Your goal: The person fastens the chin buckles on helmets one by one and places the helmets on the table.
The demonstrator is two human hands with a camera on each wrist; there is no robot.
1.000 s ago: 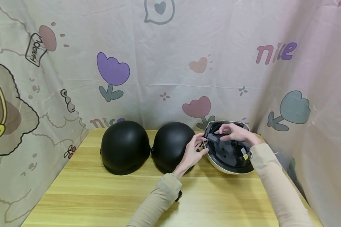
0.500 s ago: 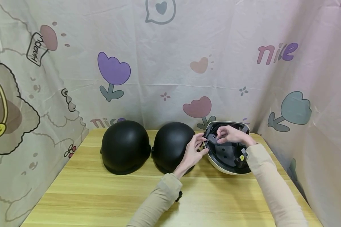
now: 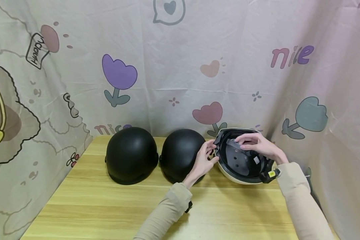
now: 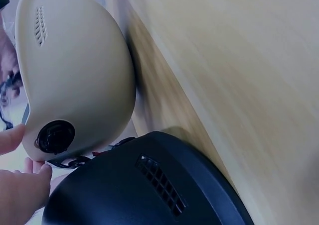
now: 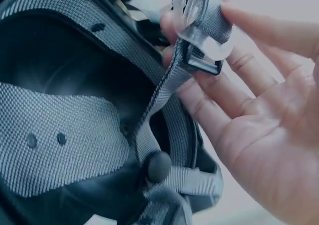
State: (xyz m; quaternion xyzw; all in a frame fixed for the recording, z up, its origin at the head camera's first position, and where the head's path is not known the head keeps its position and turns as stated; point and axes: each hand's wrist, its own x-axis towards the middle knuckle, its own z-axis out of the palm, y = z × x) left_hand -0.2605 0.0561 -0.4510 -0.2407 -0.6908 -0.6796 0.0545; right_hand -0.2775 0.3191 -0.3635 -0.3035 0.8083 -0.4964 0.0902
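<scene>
A cream helmet (image 3: 230, 176) lies upside down at the right of the table, its black padded inside facing up. My left hand (image 3: 202, 161) grips its left edge; in the left wrist view the fingertips sit at the rim beside a black round knob (image 4: 56, 137). Over the helmet's opening, my right hand (image 3: 259, 145) holds the end of the grey chin strap (image 3: 233, 144). Seen from the right wrist, thumb and fingers are around that strap end, which carries a black slider buckle (image 5: 203, 60) and a clear plastic piece (image 5: 187, 11).
Two black helmets stand dome up on the wooden table (image 3: 132, 208): one at the left (image 3: 132, 155), the other in the middle (image 3: 180, 153), close to my left hand. A printed cloth (image 3: 168, 66) hangs behind the table and along its sides.
My right hand first closes in on the strap near the left rim, then moves right, drawing the strap end across the opening. The left hand keeps its place at the rim.
</scene>
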